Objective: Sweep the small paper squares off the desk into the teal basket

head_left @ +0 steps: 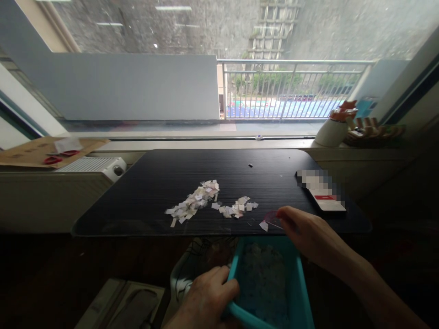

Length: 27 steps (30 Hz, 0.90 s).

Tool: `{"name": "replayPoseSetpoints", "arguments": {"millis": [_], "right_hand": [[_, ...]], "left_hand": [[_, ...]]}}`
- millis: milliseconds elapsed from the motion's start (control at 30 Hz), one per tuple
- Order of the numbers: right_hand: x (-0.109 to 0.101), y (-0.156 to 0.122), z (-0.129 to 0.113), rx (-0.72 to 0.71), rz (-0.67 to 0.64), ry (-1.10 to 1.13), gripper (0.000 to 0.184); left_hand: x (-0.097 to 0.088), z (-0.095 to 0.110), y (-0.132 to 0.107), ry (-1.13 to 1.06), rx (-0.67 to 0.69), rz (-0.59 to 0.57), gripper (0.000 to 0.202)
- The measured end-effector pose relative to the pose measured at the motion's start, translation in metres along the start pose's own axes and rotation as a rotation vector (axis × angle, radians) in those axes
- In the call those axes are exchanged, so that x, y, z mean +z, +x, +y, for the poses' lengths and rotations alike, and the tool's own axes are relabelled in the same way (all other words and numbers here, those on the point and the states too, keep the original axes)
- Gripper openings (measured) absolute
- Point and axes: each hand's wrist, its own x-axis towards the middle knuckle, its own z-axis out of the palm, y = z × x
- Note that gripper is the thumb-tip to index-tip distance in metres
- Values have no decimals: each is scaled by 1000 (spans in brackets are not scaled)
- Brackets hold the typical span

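Note:
My left hand [214,292] is closed round the left rim of a turquoise plastic bin [303,292], which is below the table's front edge. Many small pale scraps lie inside the bin. Over its far right side, at the table edge, my right hand [298,226] is closed on a thin pinkish see-through piece [271,216], whose exact kind I cannot make out. A single white paper scrap [264,225] lies by that piece. To its left are a small pile of paper scraps [238,208] and a larger pile of paper scraps [195,201].
The dark table [137,192] stands against a window. On its right lies a phone-like slab [325,196], partly blurred. A white jar [331,132] stands on the sill. Red-handled scissors [53,160] rest on brown cardboard [20,153] at left, near a radiator [99,168].

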Motion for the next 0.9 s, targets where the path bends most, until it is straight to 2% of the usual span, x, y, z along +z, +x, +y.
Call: {"name": "replayPoseSetpoints", "arguments": {"millis": [167, 300, 400, 500, 767, 833, 900], "right_hand": [[-5, -15, -2, -71, -84, 12, 20], [1, -8, -3, -79, 7, -12, 21], [13, 7, -2, -75, 65, -32, 21], [23, 14, -5, -96, 55, -11, 20], [25, -7, -25, -198, -83, 125, 20], [23, -3, -21, -188, -45, 126, 20], [21, 8, -15, -135, 49, 74, 19]], "left_hand": [[-14, 8, 1, -68, -38, 43, 20], [-20, 15, 5, -45, -50, -18, 21], [-21, 19, 10, -5, -5, -57, 21], [-23, 24, 18, 23, 57, -107, 23], [-36, 39, 39, 78, 197, -58, 26], [-38, 41, 40, 74, 206, -50, 26], [-39, 40, 39, 77, 194, -53, 28]]}}
